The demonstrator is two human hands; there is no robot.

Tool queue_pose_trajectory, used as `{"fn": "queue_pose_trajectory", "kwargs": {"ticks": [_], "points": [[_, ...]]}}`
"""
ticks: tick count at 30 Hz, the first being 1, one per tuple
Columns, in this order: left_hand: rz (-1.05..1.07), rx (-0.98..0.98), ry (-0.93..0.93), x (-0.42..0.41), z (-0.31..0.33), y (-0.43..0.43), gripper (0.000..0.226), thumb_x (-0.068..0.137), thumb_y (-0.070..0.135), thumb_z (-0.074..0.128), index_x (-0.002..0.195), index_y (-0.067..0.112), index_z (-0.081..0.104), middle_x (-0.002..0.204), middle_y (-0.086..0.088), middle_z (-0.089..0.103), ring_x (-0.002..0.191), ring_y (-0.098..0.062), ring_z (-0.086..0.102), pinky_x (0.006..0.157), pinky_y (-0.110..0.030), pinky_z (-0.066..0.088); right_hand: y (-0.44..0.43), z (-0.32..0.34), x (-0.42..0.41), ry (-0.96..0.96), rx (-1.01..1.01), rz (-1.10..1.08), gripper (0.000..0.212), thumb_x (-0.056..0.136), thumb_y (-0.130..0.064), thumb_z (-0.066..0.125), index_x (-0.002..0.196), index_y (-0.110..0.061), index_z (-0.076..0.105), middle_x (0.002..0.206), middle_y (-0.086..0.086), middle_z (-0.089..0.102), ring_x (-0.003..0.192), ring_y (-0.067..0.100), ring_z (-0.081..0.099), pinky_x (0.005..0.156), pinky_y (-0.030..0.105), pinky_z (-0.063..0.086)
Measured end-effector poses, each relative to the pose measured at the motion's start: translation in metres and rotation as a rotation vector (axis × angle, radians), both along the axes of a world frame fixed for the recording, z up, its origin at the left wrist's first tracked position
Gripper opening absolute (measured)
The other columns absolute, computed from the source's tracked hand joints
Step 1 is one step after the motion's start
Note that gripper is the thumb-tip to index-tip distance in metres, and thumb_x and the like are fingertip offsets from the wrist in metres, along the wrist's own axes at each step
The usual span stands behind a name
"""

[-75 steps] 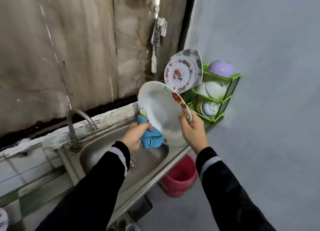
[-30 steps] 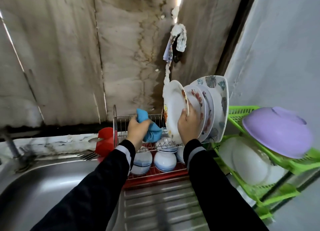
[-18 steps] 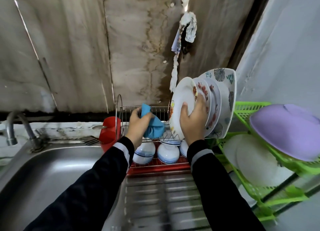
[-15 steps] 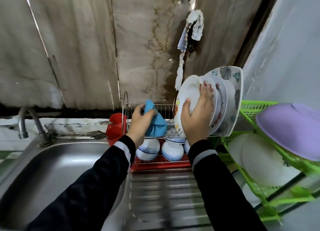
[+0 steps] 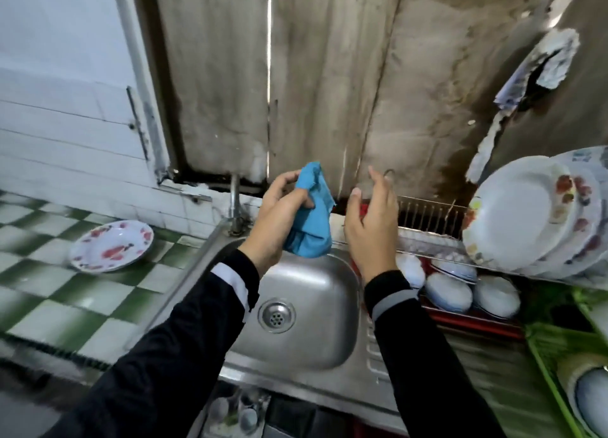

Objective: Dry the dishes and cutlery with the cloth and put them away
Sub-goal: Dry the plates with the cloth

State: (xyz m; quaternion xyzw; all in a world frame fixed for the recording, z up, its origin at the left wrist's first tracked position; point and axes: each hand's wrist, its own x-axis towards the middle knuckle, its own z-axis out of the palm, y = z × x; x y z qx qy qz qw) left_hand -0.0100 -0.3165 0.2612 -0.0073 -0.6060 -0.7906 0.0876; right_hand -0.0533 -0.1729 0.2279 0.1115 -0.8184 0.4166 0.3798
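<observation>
1. Swung leftward since a moment ago: off the dish rack point(image 5: 427, 207), onto the sink point(image 5: 312, 325) and green-checked table point(image 5: 59, 309).
2. Left the white plate point(image 5: 513, 214) standing among the stacked plates point(image 5: 582, 220) in the rack, so one more dish looks dried and stowed.
3. Spotted flat on the table, left of the sink: a floral plate point(image 5: 112, 245), likely next for drying.
4. Freed the right hand point(image 5: 371, 227), now empty, fingers loosely spread above the sink's back rim.
5. Still bunching the blue cloth point(image 5: 312, 223) in the left hand point(image 5: 279, 217), fingers curled round it, just beside the right.
</observation>
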Motion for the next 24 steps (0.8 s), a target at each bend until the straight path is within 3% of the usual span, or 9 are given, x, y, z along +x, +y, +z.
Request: {"fn": "queue_pose_trajectory", "kwargs": {"ticks": [6,11,13,17,20,24], "points": [[0.182,-0.065,-0.053,0.033,-0.031,-0.137,0.037,0.085,-0.001,0.053,0.116,0.017,0.058,0.090,-0.003,0.065,0.077,-0.015,0.060,0.065,-0.024,0.051,-0.146,-0.040,0.027,-0.099,0.046,0.127,0.052,0.095,-0.031,0.038,0.138,-0.003,0.050,0.138,0.016,0.055,0.136,0.036,0.041,0.115,0.045,0.032],[0.284,-0.125,-0.196,0.057,-0.089,-0.234,0.040,0.085,0.007,0.064,0.124,0.013,0.055,0.107,-0.006,0.065,0.086,-0.015,0.064,0.072,-0.025,0.052,-0.233,-0.087,0.048,-0.243,0.151,0.209,0.042,0.099,-0.022,0.047,0.137,-0.004,0.050,0.140,0.015,0.052,0.139,0.034,0.038,0.121,0.043,0.025],[0.308,-0.109,-0.253,0.065,-0.111,-0.265,0.043,0.077,0.014,0.070,0.118,0.009,0.059,0.103,-0.005,0.067,0.085,-0.016,0.065,0.070,-0.025,0.052,-0.261,-0.106,0.055,-0.313,0.192,0.244,0.041,0.100,-0.019,0.051,0.138,-0.004,0.049,0.142,0.015,0.051,0.140,0.034,0.035,0.121,0.041,0.024],[0.365,-0.055,-0.308,0.072,-0.146,-0.316,0.014,0.084,0.005,0.068,0.096,0.012,0.064,0.087,-0.003,0.068,0.075,-0.015,0.064,0.065,-0.023,0.053,-0.308,-0.135,0.058,-0.440,0.254,0.308,0.044,0.099,-0.017,0.052,0.140,-0.001,0.047,0.141,0.019,0.051,0.139,0.036,0.035,0.118,0.040,0.024],[0.429,-0.054,-0.344,0.069,-0.170,-0.354,0.025,0.073,0.017,0.069,0.097,0.014,0.065,0.096,-0.010,0.068,0.084,-0.022,0.063,0.077,-0.036,0.052,-0.342,-0.155,0.049,-0.502,0.299,0.320,0.045,0.096,-0.020,0.051,0.137,-0.001,0.048,0.134,0.020,0.055,0.131,0.037,0.042,0.113,0.043,0.032],[0.458,-0.139,-0.367,0.047,-0.191,-0.425,0.031,0.077,0.021,0.066,0.106,0.009,0.063,0.098,-0.009,0.067,0.083,-0.021,0.062,0.075,-0.035,0.052,-0.406,-0.179,0.021,-0.573,0.307,0.327,0.047,0.097,-0.022,0.048,0.139,-0.001,0.047,0.136,0.020,0.054,0.132,0.037,0.043,0.115,0.045,0.030]]}}
